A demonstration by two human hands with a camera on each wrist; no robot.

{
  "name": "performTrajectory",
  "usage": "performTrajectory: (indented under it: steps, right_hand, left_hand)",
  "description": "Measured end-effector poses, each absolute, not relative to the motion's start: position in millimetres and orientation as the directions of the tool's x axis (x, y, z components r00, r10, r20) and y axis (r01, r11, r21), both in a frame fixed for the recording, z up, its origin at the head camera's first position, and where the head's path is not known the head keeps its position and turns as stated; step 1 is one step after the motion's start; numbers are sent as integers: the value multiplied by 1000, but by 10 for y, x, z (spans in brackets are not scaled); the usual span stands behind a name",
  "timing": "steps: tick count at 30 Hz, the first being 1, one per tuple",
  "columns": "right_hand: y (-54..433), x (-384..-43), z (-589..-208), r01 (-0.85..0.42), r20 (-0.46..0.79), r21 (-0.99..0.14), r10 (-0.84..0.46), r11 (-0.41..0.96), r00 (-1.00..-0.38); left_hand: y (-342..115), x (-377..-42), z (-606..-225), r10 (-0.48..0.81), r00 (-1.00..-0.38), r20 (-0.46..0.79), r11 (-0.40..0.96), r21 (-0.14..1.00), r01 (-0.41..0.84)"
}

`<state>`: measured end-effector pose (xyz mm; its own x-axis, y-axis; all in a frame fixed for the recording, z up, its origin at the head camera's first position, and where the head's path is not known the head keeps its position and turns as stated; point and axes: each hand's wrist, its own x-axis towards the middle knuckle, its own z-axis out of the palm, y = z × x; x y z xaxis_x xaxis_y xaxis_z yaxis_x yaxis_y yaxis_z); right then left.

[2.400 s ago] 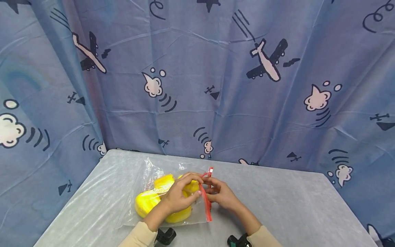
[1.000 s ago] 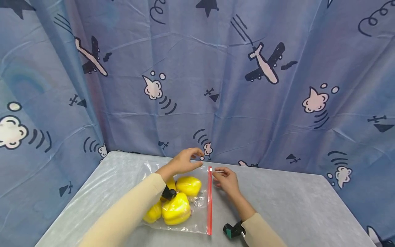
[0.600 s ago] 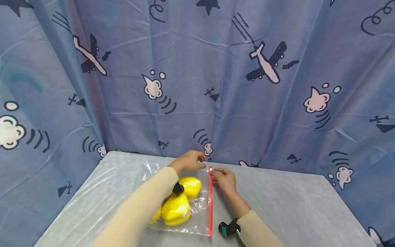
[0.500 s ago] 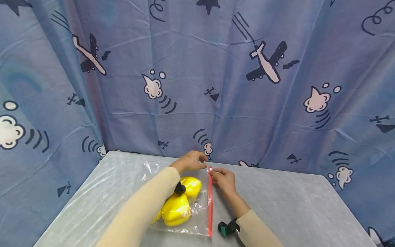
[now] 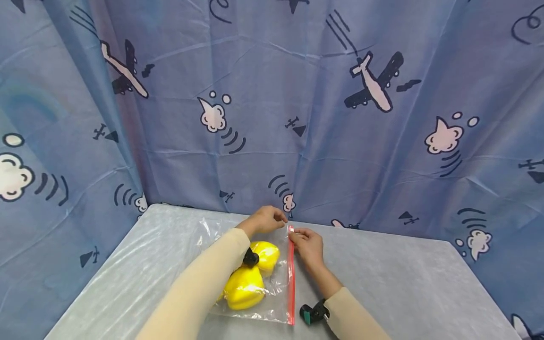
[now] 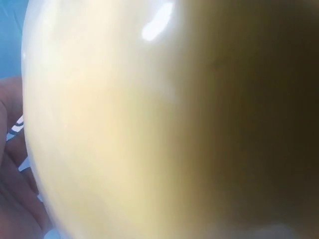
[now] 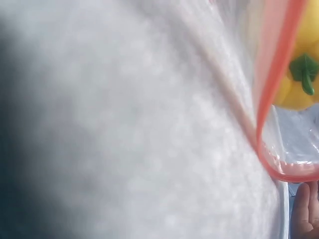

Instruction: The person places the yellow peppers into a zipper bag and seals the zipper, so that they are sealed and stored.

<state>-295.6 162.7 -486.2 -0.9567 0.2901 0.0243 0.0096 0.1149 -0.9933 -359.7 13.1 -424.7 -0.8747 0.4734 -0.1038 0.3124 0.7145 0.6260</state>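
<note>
A clear zip bag [image 5: 276, 302] with a red zip strip [image 5: 291, 283] lies flat on the table. Yellow bell peppers [image 5: 244, 289] are inside; the right wrist view shows a green stem [image 7: 305, 72] on a bell pepper. My left hand [image 5: 264, 219] reaches over the bag, thumb and fingers pinching at its far corner beside the strip's end. At that same end, my right hand [image 5: 309, 245] pinches the red strip near its white slider. In the left wrist view a blurred yellow bell pepper [image 6: 114, 124] fills most of the frame, with left fingers [image 6: 12, 154] at the edge.
The table [image 5: 382, 283] has a pale grey cover. Behind it and at the left hangs a blue curtain [image 5: 255, 179] printed with planes and clouds. Black wrist cameras [image 5: 313, 312] are strapped to both forearms; the left sleeve [image 5: 199, 283] covers part of the bag.
Both hands have gone from the strip's middle to its far end. The left hand lifted away, then came down to the corner; the right fingers closed on the strip. The bag now lies flatter.
</note>
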Motion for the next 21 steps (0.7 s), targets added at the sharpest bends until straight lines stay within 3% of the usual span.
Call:
performTrajectory:
  steps: [21]
  right_hand:
    - [1628,-2948,-4822,-16,74,-977,267,212,-961]
  left_hand:
    - [186,-3560,-4273,516,-855,-46,677,633,375]
